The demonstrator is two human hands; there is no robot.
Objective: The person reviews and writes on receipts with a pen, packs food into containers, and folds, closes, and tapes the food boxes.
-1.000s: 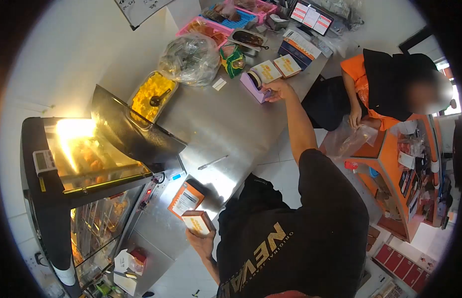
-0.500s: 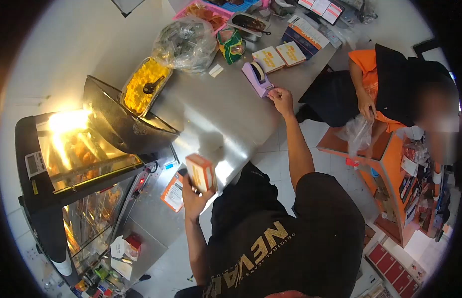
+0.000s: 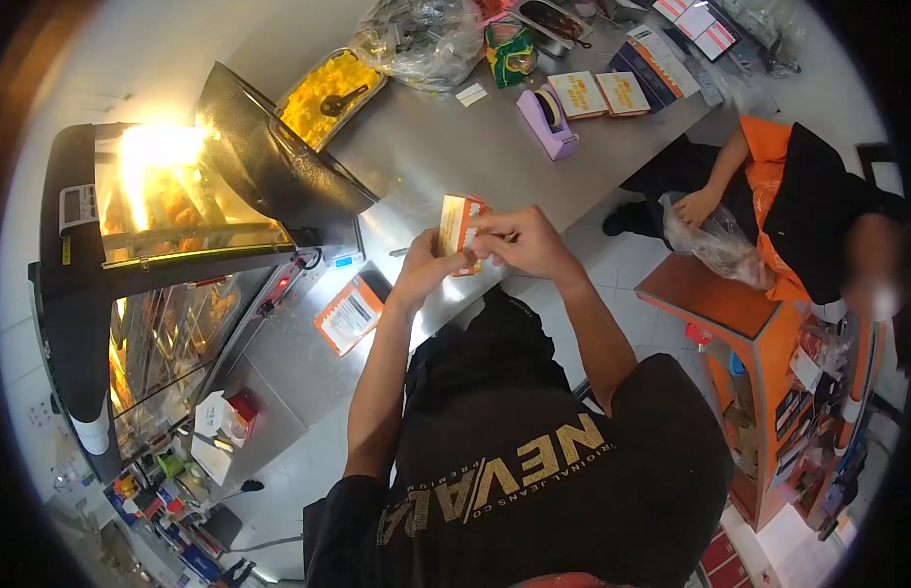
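Note:
My left hand (image 3: 424, 269) grips a small orange-and-white cardboard box (image 3: 453, 225), held up over the front edge of the steel counter. At the box's right side is my right hand (image 3: 530, 242), its thumb and fingers pinched together against the edge. Whatever lies between those fingertips is too small to make out; tape cannot be seen clearly. A lilac tape dispenser (image 3: 549, 125) with a pale roll stands farther back on the counter. Beside it lie two flat boxes (image 3: 577, 95) with yellow print.
A tray of yellow food (image 3: 328, 93) with a black spoon sits behind a dark wok-like pan (image 3: 269, 157). At left glows a heated display cabinet (image 3: 171, 235). An orange-edged labelled pack (image 3: 348, 316) rests near my left forearm. A co-worker (image 3: 808, 196) handles a plastic bag at right.
My right hand has left the tape dispenser and come back to the box. My left hand has brought the box up and right. The co-worker's bag has shifted, and the head view has turned.

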